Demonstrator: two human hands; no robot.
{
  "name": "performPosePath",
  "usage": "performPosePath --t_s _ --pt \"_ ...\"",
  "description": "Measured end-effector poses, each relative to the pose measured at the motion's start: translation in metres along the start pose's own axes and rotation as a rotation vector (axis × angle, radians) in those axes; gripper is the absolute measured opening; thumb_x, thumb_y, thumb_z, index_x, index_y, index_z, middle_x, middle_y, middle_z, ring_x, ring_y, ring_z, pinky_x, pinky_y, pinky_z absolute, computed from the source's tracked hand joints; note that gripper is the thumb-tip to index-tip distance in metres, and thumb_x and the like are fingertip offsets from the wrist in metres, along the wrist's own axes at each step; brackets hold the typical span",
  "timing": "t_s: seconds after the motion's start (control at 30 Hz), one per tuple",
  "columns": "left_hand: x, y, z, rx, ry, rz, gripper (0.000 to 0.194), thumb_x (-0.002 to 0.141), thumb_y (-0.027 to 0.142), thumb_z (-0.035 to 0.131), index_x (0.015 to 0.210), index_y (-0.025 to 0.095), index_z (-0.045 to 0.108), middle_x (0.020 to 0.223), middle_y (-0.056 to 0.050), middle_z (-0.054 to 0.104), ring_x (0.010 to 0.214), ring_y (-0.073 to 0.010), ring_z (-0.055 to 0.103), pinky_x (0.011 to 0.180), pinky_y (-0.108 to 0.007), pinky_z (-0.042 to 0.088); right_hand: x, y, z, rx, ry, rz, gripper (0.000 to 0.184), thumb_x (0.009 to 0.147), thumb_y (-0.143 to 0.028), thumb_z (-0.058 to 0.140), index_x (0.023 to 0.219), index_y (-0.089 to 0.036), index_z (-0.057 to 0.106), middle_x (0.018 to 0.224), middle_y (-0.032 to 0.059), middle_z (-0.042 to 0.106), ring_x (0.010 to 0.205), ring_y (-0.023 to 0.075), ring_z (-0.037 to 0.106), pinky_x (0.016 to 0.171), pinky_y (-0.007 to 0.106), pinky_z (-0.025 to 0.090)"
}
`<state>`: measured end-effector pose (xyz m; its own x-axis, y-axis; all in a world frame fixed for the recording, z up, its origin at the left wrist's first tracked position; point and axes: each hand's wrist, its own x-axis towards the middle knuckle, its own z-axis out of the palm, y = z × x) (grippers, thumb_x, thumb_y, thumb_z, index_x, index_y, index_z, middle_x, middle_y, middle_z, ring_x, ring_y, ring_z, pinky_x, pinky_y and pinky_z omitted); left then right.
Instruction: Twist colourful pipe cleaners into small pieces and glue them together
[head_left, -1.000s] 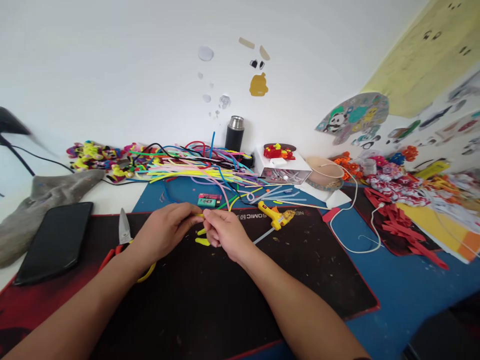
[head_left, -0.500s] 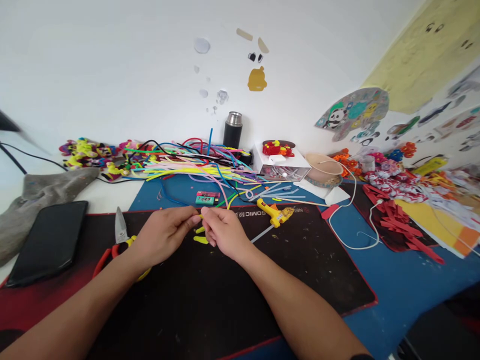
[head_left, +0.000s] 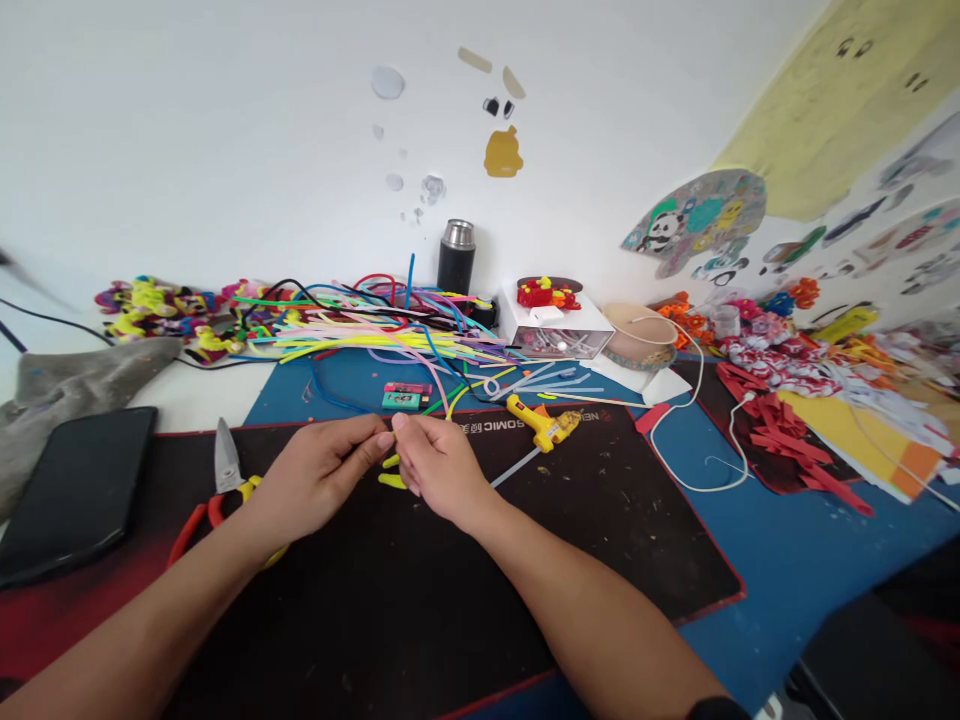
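Observation:
My left hand (head_left: 319, 478) and my right hand (head_left: 441, 468) meet over the black desk mat (head_left: 420, 600), fingertips nearly touching. Between their pinched fingers is a short piece of yellow pipe cleaner (head_left: 394, 436), mostly hidden by the fingers. Just below lie bent yellow pipe cleaner pieces (head_left: 391, 481) on the mat, partly behind my right hand. Scissors (head_left: 226, 460) with red and yellow handles lie beside my left forearm, which covers part of them. To the right of my right hand rests a yellow glue gun (head_left: 551, 428) with a glue stick in its back.
A heap of coloured pipe cleaners (head_left: 360, 335) runs along the wall, near a black thermos (head_left: 456, 260) and a white box (head_left: 559, 325). A black phone (head_left: 79, 490) lies at left. A white cable (head_left: 701, 488) loops near red strips (head_left: 795, 445) at right.
The view has shifted slightly, so the scene sits a little further left. Both hands keep their pinch, and less of the yellow piece shows between the fingers.

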<state>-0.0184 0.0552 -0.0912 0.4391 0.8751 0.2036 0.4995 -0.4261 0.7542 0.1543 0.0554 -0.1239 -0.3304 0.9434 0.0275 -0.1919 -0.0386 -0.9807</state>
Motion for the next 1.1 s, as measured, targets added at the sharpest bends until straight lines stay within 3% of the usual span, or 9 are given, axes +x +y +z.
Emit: performPosePath --t_s 0.37,0.57,0.83,1.1 --pt "-0.001 -0.006 0.001 0.25 0.042 0.066 0.038 0.103 0.043 0.046 0.075 0.022 0.06 0.065 0.0 0.06 0.062 -0.0182 0.056 0.063 -0.028 0.037 0.003 0.006 0.0 -0.043 0.02 0.081 0.059 0.094 -0.074 0.058 0.066 -0.024 0.043 0.045 -0.009 0.035 0.037 0.0082 0.033 0.039 0.025 0.026" --pt "0.004 -0.002 0.001 -0.15 -0.063 -0.104 0.047 0.1 0.058 0.047 0.075 0.021 0.059 0.068 0.001 0.055 0.063 -0.0161 0.048 0.058 -0.025 0.039 0.003 0.006 -0.004 -0.148 0.04 0.042 0.058 0.098 -0.072 0.053 0.067 -0.023 0.046 0.049 -0.0064 0.041 0.042 0.0096 0.038 0.043 0.025 0.031" --pt "0.006 -0.008 0.01 -0.59 -0.047 -0.347 0.058 0.088 0.075 0.062 0.075 0.019 0.055 0.067 0.003 0.042 0.059 -0.0127 0.034 0.051 -0.024 0.031 0.0 0.0 -0.007 -0.301 0.009 -0.003 0.052 0.107 -0.057 0.043 0.069 -0.023 0.051 0.05 -0.0047 0.046 0.046 0.0121 0.044 0.049 0.025 0.035" --pt "0.008 -0.008 0.008 -0.609 -0.075 -0.354 0.054 0.089 0.071 0.063 0.074 0.02 0.052 0.065 0.004 0.038 0.057 -0.0124 0.032 0.05 -0.024 0.029 -0.002 -0.003 -0.005 -0.355 0.0 -0.004 0.046 0.108 -0.048 0.043 0.071 -0.023 0.053 0.049 -0.0051 0.048 0.046 0.0127 0.047 0.052 0.026 0.036"
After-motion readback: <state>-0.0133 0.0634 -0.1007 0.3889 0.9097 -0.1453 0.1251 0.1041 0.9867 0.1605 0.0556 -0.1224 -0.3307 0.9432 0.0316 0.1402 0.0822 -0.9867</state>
